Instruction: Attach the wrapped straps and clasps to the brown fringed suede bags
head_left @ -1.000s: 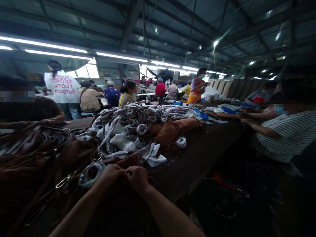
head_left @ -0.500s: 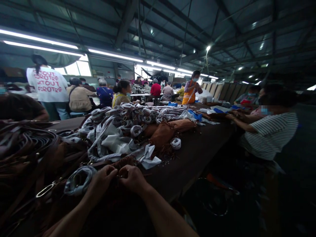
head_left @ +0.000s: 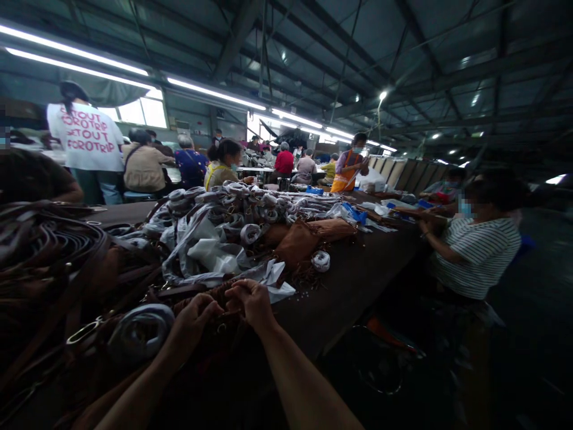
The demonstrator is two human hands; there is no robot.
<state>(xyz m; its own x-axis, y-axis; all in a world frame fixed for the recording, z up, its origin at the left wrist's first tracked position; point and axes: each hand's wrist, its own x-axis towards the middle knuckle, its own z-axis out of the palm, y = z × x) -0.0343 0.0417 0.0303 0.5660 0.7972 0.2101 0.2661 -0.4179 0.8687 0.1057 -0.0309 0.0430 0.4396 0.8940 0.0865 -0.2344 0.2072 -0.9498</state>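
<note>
My left hand (head_left: 193,321) is low in the middle of the view, its thumb and forefinger pinched together over a dark brown fringed leather piece (head_left: 226,335). Just right of it and slightly higher is my right hand (head_left: 253,301), fingertips bunched in a pinch. What either pinch holds is too small and dark to make out. A small metal ring (head_left: 221,328) shows on the brown leather below the hands. Beside my left wrist lies a coiled strap wrapped in pale plastic (head_left: 139,332). Farther left is a metal clasp (head_left: 84,330) on a strap.
Dark leather straps (head_left: 58,245) heap up at left. Plastic-wrapped straps (head_left: 215,230) and brown suede pieces (head_left: 295,242) cover the table ahead. The table edge (head_left: 340,334) runs along the right. A co-worker in a striped top (head_left: 481,254) sits at right; others work farther back.
My right hand has risen and moved slightly right, away from my left. The left hand has shifted a little, and more of the brown leather shows between them. The view has tilted slightly.
</note>
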